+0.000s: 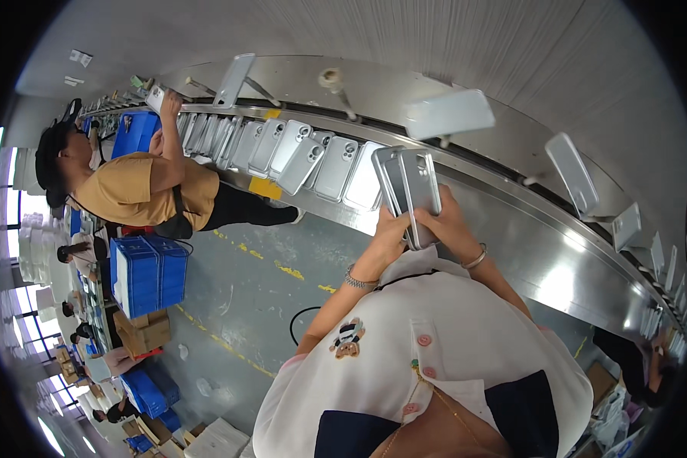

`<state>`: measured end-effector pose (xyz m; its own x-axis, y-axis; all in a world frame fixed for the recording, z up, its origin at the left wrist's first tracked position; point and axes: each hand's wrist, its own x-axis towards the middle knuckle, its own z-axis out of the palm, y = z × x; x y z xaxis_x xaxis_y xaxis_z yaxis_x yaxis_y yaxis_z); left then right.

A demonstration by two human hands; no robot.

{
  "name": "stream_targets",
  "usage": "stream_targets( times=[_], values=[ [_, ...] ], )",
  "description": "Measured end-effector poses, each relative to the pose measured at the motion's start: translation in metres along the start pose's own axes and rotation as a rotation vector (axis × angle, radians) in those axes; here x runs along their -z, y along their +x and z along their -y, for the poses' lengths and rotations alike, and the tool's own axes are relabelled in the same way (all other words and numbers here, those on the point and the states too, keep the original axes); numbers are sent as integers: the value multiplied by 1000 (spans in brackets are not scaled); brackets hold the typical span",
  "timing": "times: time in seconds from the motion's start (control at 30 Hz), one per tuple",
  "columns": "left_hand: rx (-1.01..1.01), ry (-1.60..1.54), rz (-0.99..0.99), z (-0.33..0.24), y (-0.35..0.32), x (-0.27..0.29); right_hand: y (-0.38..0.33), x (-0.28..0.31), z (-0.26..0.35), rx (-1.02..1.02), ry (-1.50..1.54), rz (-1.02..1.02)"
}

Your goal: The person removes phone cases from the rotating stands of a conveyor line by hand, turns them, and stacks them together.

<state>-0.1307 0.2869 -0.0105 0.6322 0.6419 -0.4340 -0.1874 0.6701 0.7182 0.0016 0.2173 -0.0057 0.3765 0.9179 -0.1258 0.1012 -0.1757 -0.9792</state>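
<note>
Head view: a stack of silver cases (411, 191) is gripped by both hands above the steel line (542, 252), left hand (390, 233) closed on its lower edge, right hand (444, 221) clasped round its side. A row of cases (298, 153) is already laid on the line; the stack is not yet set down.

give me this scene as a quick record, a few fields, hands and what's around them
left hand: grips the lower edge of a small stack of silver phone shells
right hand: holds the same stack from the right side
wrists: bracelet on each
conveyor: steel, curved, a row of silver shells lying on it
co-worker: tan shirt, reaching to the line
floor: blue crates, cardboard boxes
</note>
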Motion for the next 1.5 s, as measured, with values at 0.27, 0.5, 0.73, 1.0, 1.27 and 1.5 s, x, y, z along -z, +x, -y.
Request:
stream_targets(
  times=[0.27, 0.5, 0.73, 1.0, 1.27, 1.5],
  values=[
    [79, -170, -129, -21, 14, 29, 74, 9, 20, -9, 276, -127],
    [127, -256, 47, -19, 17, 34, 156, 80, 22, -4, 410, -368],
    [167, -288, 142, -32, 7, 35, 67, 102, 13, -195, 657, -384],
    [73, -33, -73, -21, 11, 8, 22, 1, 13, 79, -50, 34],
    [-20, -290, -137, -31, 8, 51, 140, -2, 33, 56, 538, 40],
    [-12, -479, -21, 4, -30, 71, 160, 23, 32, -48, 85, -236]
  ],
)
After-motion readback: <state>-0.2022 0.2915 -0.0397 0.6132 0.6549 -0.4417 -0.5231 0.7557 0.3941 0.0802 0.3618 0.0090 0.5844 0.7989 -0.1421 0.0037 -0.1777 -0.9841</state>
